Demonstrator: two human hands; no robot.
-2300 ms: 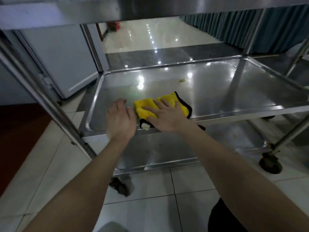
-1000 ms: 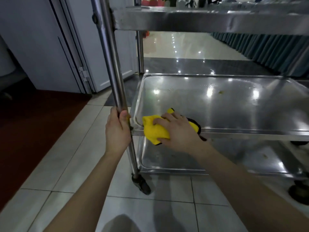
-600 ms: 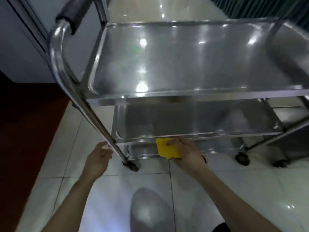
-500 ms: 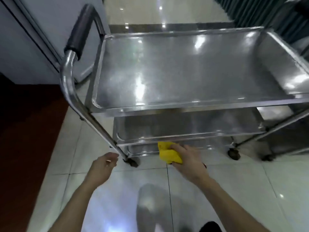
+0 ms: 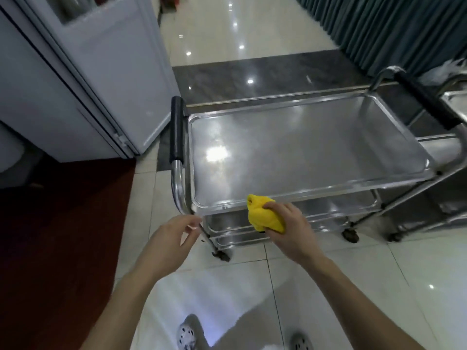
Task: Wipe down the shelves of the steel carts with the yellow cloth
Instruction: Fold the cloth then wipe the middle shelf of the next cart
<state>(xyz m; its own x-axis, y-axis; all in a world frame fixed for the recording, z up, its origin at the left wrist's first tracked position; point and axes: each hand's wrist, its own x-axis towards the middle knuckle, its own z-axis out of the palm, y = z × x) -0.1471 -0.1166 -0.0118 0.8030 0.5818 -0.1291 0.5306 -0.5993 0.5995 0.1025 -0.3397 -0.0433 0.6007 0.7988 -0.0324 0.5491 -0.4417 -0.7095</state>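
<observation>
A three-shelf steel cart stands in front of me, its bare top shelf (image 5: 303, 152) seen from above. The yellow cloth (image 5: 262, 214) is bunched in my right hand (image 5: 288, 228), held in the air just in front of the top shelf's near rim. My left hand (image 5: 174, 238) hovers free with fingers loosely apart, close to the cart's near-left post (image 5: 178, 188) but not touching it. The two lower shelves (image 5: 328, 208) show only as strips under the top one.
A second steel cart (image 5: 449, 152) stands against the first on the right. A pale door (image 5: 106, 79) is open at the left, with dark red carpet (image 5: 63, 236) below it. Teal curtains (image 5: 391, 29) hang at the far right. My shoes (image 5: 187, 337) stand on glossy white tiles.
I have risen from a crouch to standing. My right hand lifted the cloth off the middle shelf to the top shelf's rim. My left hand let go of the post.
</observation>
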